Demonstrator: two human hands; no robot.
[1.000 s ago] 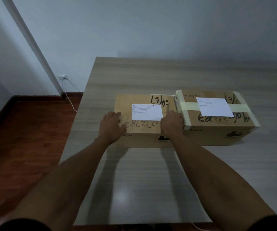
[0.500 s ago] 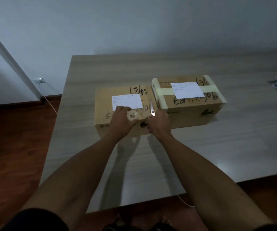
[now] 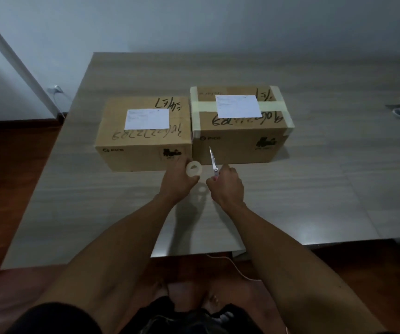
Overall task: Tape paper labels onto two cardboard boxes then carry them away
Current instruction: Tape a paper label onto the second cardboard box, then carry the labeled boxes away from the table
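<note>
now, from the head view, the left hand (image 3: 178,183) grips a tape roll (image 3: 194,169) and the right hand (image 3: 226,185) grips scissors (image 3: 213,160), blades pointing away. just beyond the left hand sits the untaped box (image 3: 143,133) with its label (image 3: 146,119); beyond the right hand, touching it, the taped box (image 3: 240,124) with its label (image 3: 237,106).

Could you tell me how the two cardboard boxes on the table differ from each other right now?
The right box is wrapped in wide pale tape bands across its top and sides; the left box shows no such bands. The right box sits farther back on the table, the left box nearer the person. The left box's label lies on bare cardboard; the right box's label lies over the tape band. Both are brown, bear a white paper label and black handwriting, and stand side by side.
</note>
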